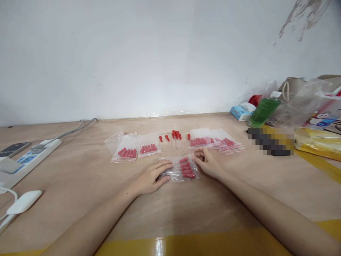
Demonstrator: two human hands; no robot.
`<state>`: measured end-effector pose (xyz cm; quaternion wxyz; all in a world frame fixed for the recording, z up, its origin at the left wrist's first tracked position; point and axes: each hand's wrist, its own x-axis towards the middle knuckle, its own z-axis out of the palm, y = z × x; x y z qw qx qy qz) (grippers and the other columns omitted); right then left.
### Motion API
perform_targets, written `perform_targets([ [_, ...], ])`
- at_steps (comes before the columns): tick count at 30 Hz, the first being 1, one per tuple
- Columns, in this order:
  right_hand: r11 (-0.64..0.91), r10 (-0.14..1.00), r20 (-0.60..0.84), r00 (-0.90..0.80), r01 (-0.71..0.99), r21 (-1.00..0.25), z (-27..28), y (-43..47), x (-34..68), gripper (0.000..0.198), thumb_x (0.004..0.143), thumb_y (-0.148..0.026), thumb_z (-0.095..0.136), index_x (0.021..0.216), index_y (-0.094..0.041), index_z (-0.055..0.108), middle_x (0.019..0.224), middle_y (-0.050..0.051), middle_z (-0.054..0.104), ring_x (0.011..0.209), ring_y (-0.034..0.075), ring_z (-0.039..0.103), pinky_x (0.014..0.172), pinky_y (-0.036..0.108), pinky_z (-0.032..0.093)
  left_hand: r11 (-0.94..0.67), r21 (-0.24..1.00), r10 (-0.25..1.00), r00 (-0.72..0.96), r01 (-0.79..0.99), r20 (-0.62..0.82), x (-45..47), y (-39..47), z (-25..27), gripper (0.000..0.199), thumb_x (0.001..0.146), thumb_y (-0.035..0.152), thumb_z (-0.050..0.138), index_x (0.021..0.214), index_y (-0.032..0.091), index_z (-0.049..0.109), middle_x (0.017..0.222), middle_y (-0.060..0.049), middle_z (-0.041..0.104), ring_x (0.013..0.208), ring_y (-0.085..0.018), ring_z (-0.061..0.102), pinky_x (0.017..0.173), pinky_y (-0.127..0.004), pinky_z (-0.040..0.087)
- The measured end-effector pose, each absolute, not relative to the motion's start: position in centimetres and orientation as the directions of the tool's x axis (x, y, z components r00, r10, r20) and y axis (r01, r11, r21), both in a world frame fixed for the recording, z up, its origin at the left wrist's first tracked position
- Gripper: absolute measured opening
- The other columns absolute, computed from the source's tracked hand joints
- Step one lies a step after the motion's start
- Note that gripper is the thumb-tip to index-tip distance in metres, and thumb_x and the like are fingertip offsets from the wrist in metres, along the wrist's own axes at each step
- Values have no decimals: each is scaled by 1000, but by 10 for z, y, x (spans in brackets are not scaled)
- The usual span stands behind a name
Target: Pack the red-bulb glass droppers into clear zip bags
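A clear zip bag (174, 175) lies flat on the table before me, holding several glass droppers with red rubber bulbs (187, 170) that point right. My left hand (151, 176) rests on the bag's left end, fingers stretched and thumb apart. At the right end, my right hand (206, 161) pinches the bag's edge near the seal between thumb and curled fingers. Behind it, several loose droppers (176, 137) with red bulbs lie on the table. Filled zip bags lie to the left (125, 151) and to the right (201, 138) of them.
On the left are a power strip (34, 156), a phone (14, 149) and a white plug with a cable (25, 206). To the right stand a green bottle (263, 109), a blue tissue pack (241, 112) and plastic bags (298, 103). A white wall (133, 60) closes off the back.
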<state>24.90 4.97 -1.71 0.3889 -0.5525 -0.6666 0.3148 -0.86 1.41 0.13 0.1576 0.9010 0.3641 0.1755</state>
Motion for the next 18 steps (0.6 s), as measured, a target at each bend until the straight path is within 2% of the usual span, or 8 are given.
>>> perform_targets([
  [3,126,992,106,-68,515,-848,-12,47,250,23,76,-35,51,91,-22,62,81,1,67,79,18,60,74,32,44,-688,412,708,678,597,199,-9,15,0,39,90,31,43,128,23,42,132,-6,45,122,-20,40,102,-39,35],
  [7,127,988,62,-139,529,-839,-7,39,243,25,73,-44,54,69,-21,63,64,0,64,69,19,60,68,31,44,-694,414,700,687,588,197,-9,14,0,39,90,29,43,129,24,41,132,-6,44,122,-20,40,102,-39,34],
  [9,159,983,94,-156,485,-860,-7,36,238,29,71,-47,55,64,-20,59,60,0,61,63,17,58,62,29,44,-700,414,698,679,582,225,-9,13,0,41,89,29,44,130,24,39,136,-7,39,124,-21,38,102,-39,34],
  [12,233,968,184,-172,332,-914,-7,38,237,33,73,-51,52,63,-19,51,60,-1,57,56,13,53,54,25,42,-690,398,724,589,604,359,-10,11,-1,43,88,29,46,130,24,38,144,-8,21,126,-23,33,103,-40,32],
  [15,263,965,255,-64,232,-936,-1,50,250,36,74,-56,50,68,-21,43,56,-4,51,49,11,48,48,23,39,-662,382,742,492,645,454,-11,12,-4,40,88,29,46,127,23,40,144,-8,18,127,-25,31,103,-42,32],
  [17,337,922,375,100,270,-902,9,62,266,36,75,-57,48,73,-21,43,59,-3,53,51,12,50,49,24,40,-639,380,763,489,669,423,-11,14,-5,40,87,29,47,127,24,40,143,-8,21,127,-25,31,103,-42,32],
  [18,385,864,465,194,342,-857,15,69,274,36,76,-57,47,76,-21,44,63,-1,56,54,13,52,51,25,41,-628,379,774,498,679,390,-11,15,-6,41,87,29,47,127,24,39,142,-8,23,128,-25,30,103,-42,32],
])
